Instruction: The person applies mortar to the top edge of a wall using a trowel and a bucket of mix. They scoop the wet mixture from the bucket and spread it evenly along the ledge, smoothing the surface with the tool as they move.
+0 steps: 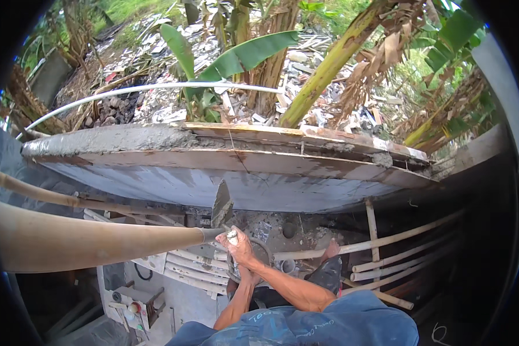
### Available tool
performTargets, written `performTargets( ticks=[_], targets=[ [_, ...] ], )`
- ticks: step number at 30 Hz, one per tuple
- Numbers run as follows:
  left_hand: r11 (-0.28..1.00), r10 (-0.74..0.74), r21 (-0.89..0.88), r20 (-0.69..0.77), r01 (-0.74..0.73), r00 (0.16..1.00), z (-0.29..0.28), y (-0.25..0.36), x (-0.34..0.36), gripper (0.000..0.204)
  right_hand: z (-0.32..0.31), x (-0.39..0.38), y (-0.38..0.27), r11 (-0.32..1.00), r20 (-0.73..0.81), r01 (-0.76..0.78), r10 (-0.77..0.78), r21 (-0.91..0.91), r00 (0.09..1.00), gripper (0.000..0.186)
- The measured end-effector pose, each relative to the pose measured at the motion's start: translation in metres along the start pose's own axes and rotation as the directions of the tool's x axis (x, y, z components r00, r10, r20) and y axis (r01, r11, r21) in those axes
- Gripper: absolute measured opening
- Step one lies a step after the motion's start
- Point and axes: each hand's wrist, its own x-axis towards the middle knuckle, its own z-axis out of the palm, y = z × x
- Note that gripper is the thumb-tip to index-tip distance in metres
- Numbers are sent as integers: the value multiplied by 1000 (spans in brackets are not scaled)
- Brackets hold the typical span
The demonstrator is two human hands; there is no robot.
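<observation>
In the head view, a wooden formwork board (242, 173) curved across the middle, wet cement (115, 138) heaped along its top edge at the left. Banana trunks (323, 69) and a white pipe (155, 87) stood behind it. Bamboo poles (69, 239) crossed in front from the left, and thinner ones (398, 242) on the right. Both hands met just below the board: the right hand (242, 249) was closed tight around the handle of a cement-caked trowel (221, 205), blade pointing up against the board. The left hand (235, 262) lay mostly hidden beneath it; its grip could not be told.
</observation>
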Motion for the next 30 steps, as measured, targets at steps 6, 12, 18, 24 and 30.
performTargets(
  ticks=[6, 12, 18, 24, 30],
  targets=[
    [961, -189, 174, -150, 214, 970, 28, -4, -38, 51, -95, -93, 71, 966, -389, -211, 137, -152, 911, 64],
    [901, -198, 354, -178, 250, 964, 83, 7, -78, 63, -112, -138, 66, 875, -421, -482, 455, 48, 785, 79],
    [832, -398, 455, 92, 316, 913, 124, 37, -101, 62, -98, -116, 60, 953, -521, -303, 255, -8, 814, 71],
    [706, -272, 702, 387, -90, 881, 200, 130, -192, 65, -112, -85, -56, 916, -482, -379, 275, -133, 832, 41],
    [492, 36, 808, 354, -325, 935, 128, 180, -130, 48, -171, -119, -133, 958, -467, -260, 175, -123, 867, 25]
  ],
)
